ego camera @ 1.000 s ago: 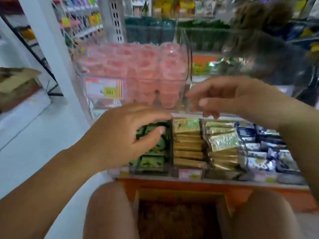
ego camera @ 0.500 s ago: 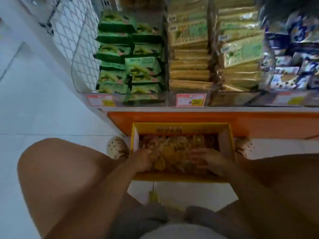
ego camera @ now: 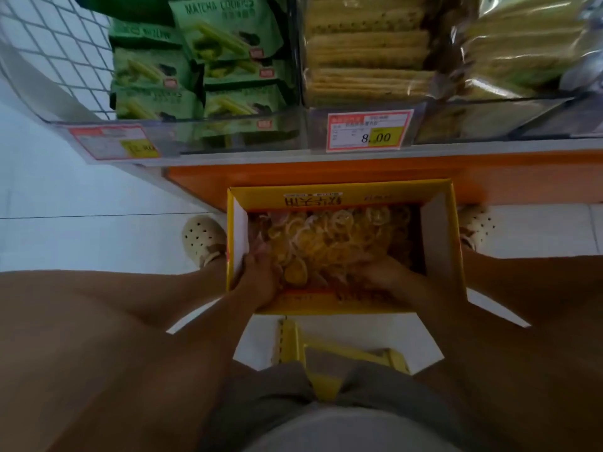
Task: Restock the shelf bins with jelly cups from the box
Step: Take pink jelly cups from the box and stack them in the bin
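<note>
An open yellow cardboard box (ego camera: 339, 194) stands on the floor between my feet, against the orange shelf base. It holds a loose pile of yellow and pinkish jelly cups (ego camera: 342, 233). Both hands are down inside the box at its near side. My left hand (ego camera: 257, 275) is by the left wall, its fingers curled into the cups. My right hand (ego camera: 381, 277) is to the right of it, its fingers bent down round cups in the pile. The fingertips of both hands are buried. The shelf bin with pink jelly cups is out of view.
Above the box, the lowest shelf holds green matcha cookie packs (ego camera: 225, 37), cracker packs (ego camera: 368, 60) and a price tag (ego camera: 368, 131). A white wire mesh panel (ego camera: 49, 47) closes the shelf's left end. My shoes (ego camera: 202, 238) flank the box, and a yellow stool (ego camera: 326, 363) stands under me.
A second ago both hands were up at the bin of pink jelly cups. My view and both hands have since dropped to the box, and the hands now dig into the cups.
</note>
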Demonstrator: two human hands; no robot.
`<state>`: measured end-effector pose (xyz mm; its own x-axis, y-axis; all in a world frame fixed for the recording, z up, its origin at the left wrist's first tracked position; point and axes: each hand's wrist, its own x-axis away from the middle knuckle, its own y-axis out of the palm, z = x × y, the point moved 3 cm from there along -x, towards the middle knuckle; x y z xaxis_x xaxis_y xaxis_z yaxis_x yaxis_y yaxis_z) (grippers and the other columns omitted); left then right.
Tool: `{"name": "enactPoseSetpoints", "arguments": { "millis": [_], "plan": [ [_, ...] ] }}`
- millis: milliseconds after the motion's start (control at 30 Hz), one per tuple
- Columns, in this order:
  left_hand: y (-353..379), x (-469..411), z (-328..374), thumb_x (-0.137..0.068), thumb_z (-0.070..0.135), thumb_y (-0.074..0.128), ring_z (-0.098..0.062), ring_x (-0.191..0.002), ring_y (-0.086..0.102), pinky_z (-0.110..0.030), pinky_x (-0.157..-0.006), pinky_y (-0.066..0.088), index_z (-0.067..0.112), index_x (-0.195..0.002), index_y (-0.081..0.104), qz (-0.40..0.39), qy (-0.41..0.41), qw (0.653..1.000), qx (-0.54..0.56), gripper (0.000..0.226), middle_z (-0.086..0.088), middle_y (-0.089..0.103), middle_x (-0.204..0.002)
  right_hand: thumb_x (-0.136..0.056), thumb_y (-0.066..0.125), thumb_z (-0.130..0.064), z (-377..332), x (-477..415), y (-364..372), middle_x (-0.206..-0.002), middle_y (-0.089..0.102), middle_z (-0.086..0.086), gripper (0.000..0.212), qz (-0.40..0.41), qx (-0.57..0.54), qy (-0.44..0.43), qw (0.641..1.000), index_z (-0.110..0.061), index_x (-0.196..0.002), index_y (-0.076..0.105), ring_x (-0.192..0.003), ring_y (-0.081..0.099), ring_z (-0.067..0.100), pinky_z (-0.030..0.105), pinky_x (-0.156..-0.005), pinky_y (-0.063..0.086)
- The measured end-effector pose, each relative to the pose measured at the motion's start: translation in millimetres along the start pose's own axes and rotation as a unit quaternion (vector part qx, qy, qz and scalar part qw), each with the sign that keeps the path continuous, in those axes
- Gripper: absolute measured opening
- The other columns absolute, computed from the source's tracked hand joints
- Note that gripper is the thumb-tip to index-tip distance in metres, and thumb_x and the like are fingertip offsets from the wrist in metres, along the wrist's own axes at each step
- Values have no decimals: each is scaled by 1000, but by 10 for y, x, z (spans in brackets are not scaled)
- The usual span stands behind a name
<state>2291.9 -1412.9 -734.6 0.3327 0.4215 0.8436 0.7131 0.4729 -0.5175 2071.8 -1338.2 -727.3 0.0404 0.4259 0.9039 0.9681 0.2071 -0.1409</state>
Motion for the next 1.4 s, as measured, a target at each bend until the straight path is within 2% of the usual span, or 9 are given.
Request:
{"name": "enactPoseSetpoints", "arguments": {
  "millis": [400,567,700,767,867,1033,1167,1300,1400],
  "plan": [
    [153,-146,-62,-100,34,33,-39,-147,0,-51,-112,19,22,-149,24,114,-46,991,44,51,-17,9,-160,-90,66,-31,-82,-537,594,-116,68,7,24,50,159,-18,986,-12,-102,75,-107,60,25,34,-93,49],
    [140,-154,-136,-94,13,57,-32,-134,35,-6,-83,28,11,-129,57,125,-68,925,351,36,-15,40,-145,-93,60,-27,-66,-596,525,-107,70,9,23,59,196,-17,979,-12,-93,77,-101,62,25,35,-93,50],
    [113,-117,-167,-96,16,55,-29,-134,37,-30,-113,26,13,-131,57,119,-12,885,450,35,-9,45,-142,-95,55,-31,-67,-571,529,-100,71,12,34,63,222,-35,972,-6,-91,77,-96,63,27,38,-92,51],
    [73,-68,-197,-95,18,56,-29,-122,49,-42,-106,41,16,-126,62,143,-13,848,510,32,-8,46,-137,-98,49,-27,-87,-532,507,-107,69,13,34,74,230,-41,969,-3,-99,74,-101,62,28,37,-93,49],
    [83,-45,-198,-97,19,55,-24,-116,54,-34,-98,48,13,-128,60,140,-9,844,518,32,-6,45,-139,-100,43,-16,-61,-468,425,-118,64,14,30,85,216,-53,971,-2,-111,67,-104,59,24,26,-80,47],
    [142,-88,-162,-101,24,44,-24,-136,32,-34,-115,22,17,-130,56,136,-48,893,427,32,-6,40,-147,-98,44,-3,80,-439,281,-126,60,17,26,111,166,-81,977,0,-115,63,-114,54,28,8,-69,34],
    [89,-103,-124,-101,9,42,-14,-118,43,-6,-95,33,7,-130,51,143,-29,886,440,31,-2,46,-135,-99,45,-10,80,-370,201,-119,61,15,24,128,133,-87,979,-3,-115,62,-100,57,27,14,-65,39],
    [-9,-47,-182,-95,27,57,-22,-113,52,-36,-99,45,15,-120,59,175,-63,862,471,28,-6,54,-126,-96,50,-16,106,-354,131,-112,65,19,22,144,71,-78,984,-6,-109,65,-96,60,32,31,-81,46],
    [-73,-4,-221,-97,36,53,-20,-101,60,-38,-88,52,19,-122,56,163,-62,843,510,30,-2,61,-117,-96,52,-15,85,-288,65,-106,66,17,20,174,56,-80,980,-5,-103,67,-99,61,32,30,-78,44]
  ]
}}
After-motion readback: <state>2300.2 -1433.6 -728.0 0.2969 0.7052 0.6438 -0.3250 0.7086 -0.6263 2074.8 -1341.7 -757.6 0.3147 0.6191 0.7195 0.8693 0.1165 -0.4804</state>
